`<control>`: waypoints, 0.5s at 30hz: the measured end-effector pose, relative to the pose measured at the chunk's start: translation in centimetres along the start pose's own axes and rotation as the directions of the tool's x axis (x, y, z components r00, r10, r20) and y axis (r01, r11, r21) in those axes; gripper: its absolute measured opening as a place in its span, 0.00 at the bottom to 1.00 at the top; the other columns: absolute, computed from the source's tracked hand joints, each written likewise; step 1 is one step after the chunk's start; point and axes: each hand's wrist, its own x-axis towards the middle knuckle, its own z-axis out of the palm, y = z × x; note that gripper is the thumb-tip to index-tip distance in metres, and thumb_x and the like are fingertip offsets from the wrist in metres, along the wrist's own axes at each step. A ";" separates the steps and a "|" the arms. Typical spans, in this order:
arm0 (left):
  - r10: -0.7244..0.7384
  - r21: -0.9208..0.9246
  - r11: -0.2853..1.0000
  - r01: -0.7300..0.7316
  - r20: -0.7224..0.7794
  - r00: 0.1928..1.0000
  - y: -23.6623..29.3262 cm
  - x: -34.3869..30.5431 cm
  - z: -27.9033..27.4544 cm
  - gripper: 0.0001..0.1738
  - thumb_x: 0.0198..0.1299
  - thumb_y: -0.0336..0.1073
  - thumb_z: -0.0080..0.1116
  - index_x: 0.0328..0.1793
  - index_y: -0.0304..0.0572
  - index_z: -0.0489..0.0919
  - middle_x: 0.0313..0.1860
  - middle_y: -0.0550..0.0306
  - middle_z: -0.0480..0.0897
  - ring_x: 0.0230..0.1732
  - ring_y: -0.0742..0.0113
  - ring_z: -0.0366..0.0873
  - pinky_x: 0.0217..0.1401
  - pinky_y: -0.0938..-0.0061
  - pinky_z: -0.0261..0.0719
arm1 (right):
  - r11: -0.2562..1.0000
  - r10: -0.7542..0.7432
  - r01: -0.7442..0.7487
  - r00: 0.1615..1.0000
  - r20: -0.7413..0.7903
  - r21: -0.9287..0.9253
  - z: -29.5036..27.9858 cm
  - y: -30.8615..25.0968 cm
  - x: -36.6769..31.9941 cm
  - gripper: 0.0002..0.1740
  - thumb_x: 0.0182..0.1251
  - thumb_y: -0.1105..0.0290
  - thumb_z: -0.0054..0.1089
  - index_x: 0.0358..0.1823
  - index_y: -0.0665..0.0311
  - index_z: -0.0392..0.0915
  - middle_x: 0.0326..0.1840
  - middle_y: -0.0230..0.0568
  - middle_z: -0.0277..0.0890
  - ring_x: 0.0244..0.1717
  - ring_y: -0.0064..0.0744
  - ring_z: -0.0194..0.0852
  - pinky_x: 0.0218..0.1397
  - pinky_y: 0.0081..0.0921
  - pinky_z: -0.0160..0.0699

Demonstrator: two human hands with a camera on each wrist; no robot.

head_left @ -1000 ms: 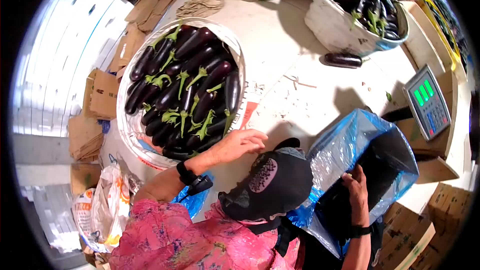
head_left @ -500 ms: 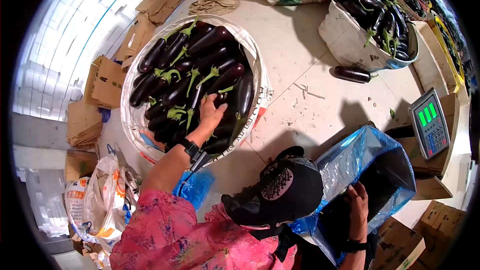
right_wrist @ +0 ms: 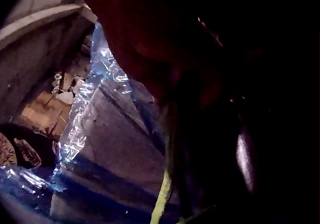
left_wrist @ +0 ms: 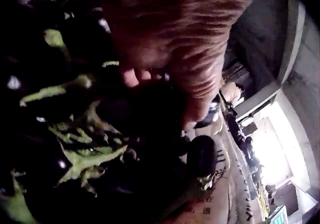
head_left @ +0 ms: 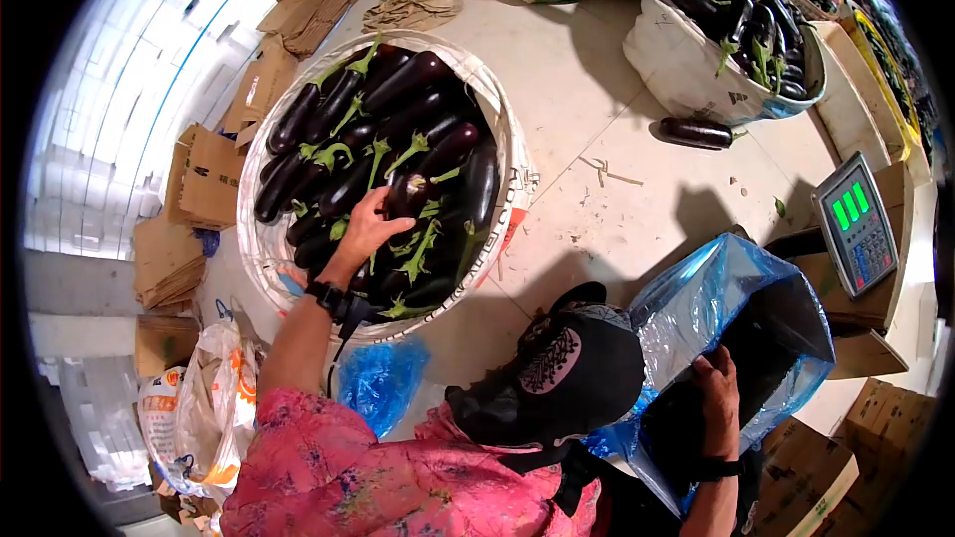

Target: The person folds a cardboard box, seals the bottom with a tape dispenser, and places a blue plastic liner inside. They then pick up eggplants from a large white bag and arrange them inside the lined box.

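My left hand [head_left: 368,231] is over a round white sack [head_left: 519,154] filled with glossy dark eggplants. Its fingers and thumb curl round one eggplant [head_left: 408,197] near the middle of the pile; the left wrist view shows that dark body between thumb and fingers. My right hand [head_left: 718,388] is inside a box lined with a clear blue plastic bag [head_left: 686,313], fingers bent over dark contents. In the right wrist view a green stem [right_wrist: 161,199] runs below that hand in deep shadow, and I cannot tell whether the fingers hold anything.
A digital scale [head_left: 856,224] stands at the right. At the back right is another sack [head_left: 667,70] of eggplants, with a loose eggplant [head_left: 696,133] on the floor before it. A blue plastic bag [head_left: 383,383] lies near my left arm. Cardboard boxes [head_left: 209,174] line the left.
My left hand went from above the floor beside the sack into the eggplants, then shifted slightly left with one eggplant in its grip. My right hand stayed in the lined box.
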 end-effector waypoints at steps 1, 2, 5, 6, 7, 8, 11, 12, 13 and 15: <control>-0.038 -0.199 0.978 0.055 0.089 0.995 2.2 -1.0 -1.3 0.36 0.50 0.37 0.75 0.65 0.34 0.75 0.53 0.56 0.81 0.52 0.66 0.80 0.58 0.70 0.78 | 1.000 0.015 -0.016 1.000 -0.006 -0.019 0.0 0.2 0.2 0.23 0.67 0.71 0.57 0.62 0.70 0.70 0.51 0.36 0.74 0.50 0.29 0.70 0.56 0.27 0.70; -0.042 -0.306 0.947 0.094 0.172 0.984 4.4 -1.7 -2.3 0.35 0.53 0.33 0.72 0.68 0.36 0.72 0.56 0.60 0.81 0.56 0.71 0.77 0.62 0.71 0.74 | 0.999 0.029 -0.030 0.999 -0.012 -0.040 -0.3 0.5 0.4 0.23 0.67 0.71 0.56 0.62 0.70 0.70 0.51 0.36 0.74 0.50 0.29 0.71 0.56 0.28 0.71; -0.025 -0.446 0.887 0.122 0.217 0.976 9.2 -2.9 -3.6 0.35 0.51 0.28 0.69 0.69 0.36 0.72 0.57 0.61 0.80 0.57 0.71 0.75 0.67 0.72 0.69 | 0.999 0.020 -0.020 1.000 0.000 -0.029 -0.8 1.1 0.8 0.21 0.68 0.69 0.57 0.61 0.69 0.71 0.52 0.37 0.75 0.49 0.31 0.73 0.54 0.30 0.74; -0.020 -0.473 0.872 0.126 0.222 0.975 9.7 -3.0 -3.8 0.35 0.51 0.27 0.69 0.68 0.36 0.72 0.58 0.61 0.80 0.57 0.71 0.75 0.67 0.73 0.69 | 1.000 0.015 -0.015 1.000 -0.016 -0.018 -0.6 1.1 0.7 0.21 0.69 0.68 0.58 0.60 0.69 0.71 0.51 0.36 0.75 0.49 0.31 0.73 0.53 0.30 0.74; -0.013 -0.501 0.856 0.130 0.230 0.973 10.0 -3.1 -4.0 0.36 0.50 0.27 0.69 0.68 0.36 0.72 0.58 0.61 0.80 0.57 0.71 0.75 0.67 0.73 0.69 | 1.000 0.011 -0.011 0.999 -0.036 -0.007 -0.6 1.1 0.6 0.21 0.69 0.67 0.59 0.59 0.69 0.71 0.51 0.36 0.75 0.48 0.31 0.73 0.53 0.30 0.74; -0.005 -0.527 0.839 0.135 0.240 0.971 10.4 -3.0 -4.0 0.36 0.49 0.26 0.69 0.68 0.35 0.72 0.58 0.61 0.80 0.57 0.71 0.75 0.67 0.73 0.69 | 1.000 0.004 -0.004 0.999 -0.053 -0.008 -0.6 1.2 0.5 0.20 0.69 0.67 0.60 0.59 0.68 0.72 0.50 0.36 0.76 0.48 0.30 0.73 0.52 0.29 0.74; 0.047 -0.606 0.783 0.139 0.280 0.959 11.8 -3.1 -3.5 0.38 0.47 0.26 0.70 0.69 0.34 0.72 0.59 0.61 0.79 0.58 0.72 0.75 0.69 0.74 0.69 | 0.999 -0.014 0.011 0.996 -0.087 -0.035 -0.9 1.7 0.3 0.19 0.69 0.65 0.62 0.56 0.68 0.73 0.48 0.35 0.76 0.47 0.29 0.74 0.51 0.29 0.74; 0.061 -0.579 0.805 0.127 0.294 0.954 12.8 -3.2 -3.3 0.39 0.46 0.26 0.70 0.69 0.34 0.71 0.59 0.61 0.79 0.58 0.72 0.75 0.69 0.74 0.69 | 0.998 -0.018 0.013 0.996 -0.082 -0.063 -1.2 1.8 0.3 0.19 0.69 0.65 0.62 0.56 0.68 0.73 0.48 0.35 0.77 0.46 0.28 0.74 0.50 0.28 0.74; 0.074 -0.552 0.826 0.115 0.308 0.948 14.0 -3.5 -3.1 0.39 0.46 0.25 0.71 0.69 0.35 0.71 0.58 0.60 0.79 0.59 0.72 0.75 0.69 0.74 0.68 | 0.996 -0.022 0.015 0.997 -0.076 -0.093 -1.6 1.9 0.3 0.18 0.69 0.65 0.62 0.55 0.67 0.74 0.47 0.35 0.77 0.46 0.27 0.74 0.49 0.27 0.73; 0.103 -0.518 0.850 0.095 0.341 0.934 15.5 -3.7 -2.8 0.40 0.45 0.26 0.71 0.69 0.35 0.71 0.58 0.60 0.79 0.59 0.73 0.75 0.69 0.74 0.68 | 0.991 0.018 -0.019 1.000 -0.013 -0.136 -2.8 2.4 0.4 0.26 0.68 0.63 0.62 0.63 0.68 0.71 0.57 0.40 0.75 0.55 0.33 0.73 0.58 0.31 0.72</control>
